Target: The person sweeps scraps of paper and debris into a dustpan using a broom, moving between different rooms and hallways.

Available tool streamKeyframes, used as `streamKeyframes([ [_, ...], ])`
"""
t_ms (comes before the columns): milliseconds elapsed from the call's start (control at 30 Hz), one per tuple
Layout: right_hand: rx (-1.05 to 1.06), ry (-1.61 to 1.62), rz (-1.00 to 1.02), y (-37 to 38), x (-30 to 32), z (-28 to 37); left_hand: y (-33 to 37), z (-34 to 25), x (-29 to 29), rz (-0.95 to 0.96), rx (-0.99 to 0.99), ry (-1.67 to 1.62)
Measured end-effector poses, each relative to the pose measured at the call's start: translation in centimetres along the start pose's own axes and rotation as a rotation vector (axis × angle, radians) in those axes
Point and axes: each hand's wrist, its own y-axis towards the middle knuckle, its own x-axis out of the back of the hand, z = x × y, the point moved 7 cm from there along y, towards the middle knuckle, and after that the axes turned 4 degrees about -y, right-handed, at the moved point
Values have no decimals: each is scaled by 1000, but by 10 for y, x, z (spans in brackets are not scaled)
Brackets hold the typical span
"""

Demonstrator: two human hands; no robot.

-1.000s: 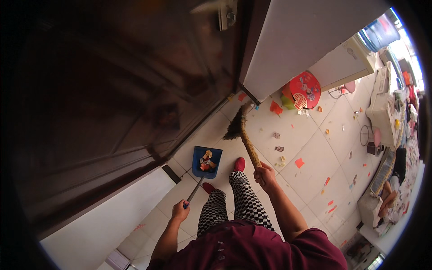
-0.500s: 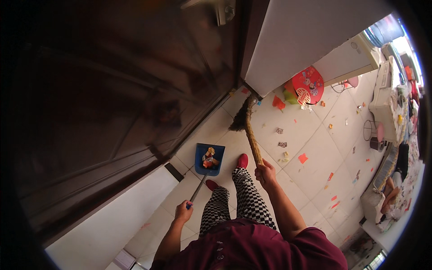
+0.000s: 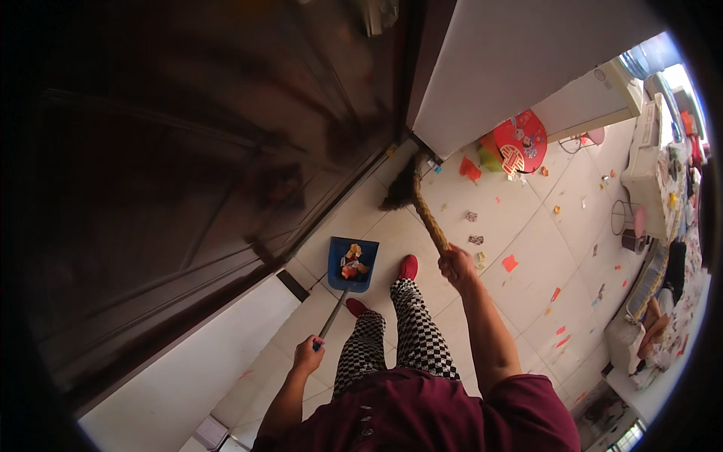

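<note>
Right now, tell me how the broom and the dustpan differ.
The broom has a tan wound handle and a dark bristle head; the dustpan is a blue scoop on a thin dark handle. The broom is in the right hand, the dustpan in the left hand. The dustpan holds scraps; the broom holds none. Both reach the tiled floor.

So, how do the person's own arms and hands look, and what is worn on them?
Both forearms are bare, with no gloves, watch or rings that I can make out on the left hand or right hand. Short dark red sleeves of a buttoned top end near the elbows.
</note>
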Motion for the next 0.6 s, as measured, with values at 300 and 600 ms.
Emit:
streamKeyframes([
  [300,-21,-67,112,-7,-6,5,4,5,3,-16,-56,-9],
  [600,-33,220,-77,-55,4,-48,2,5,1,-20,1,-2],
])
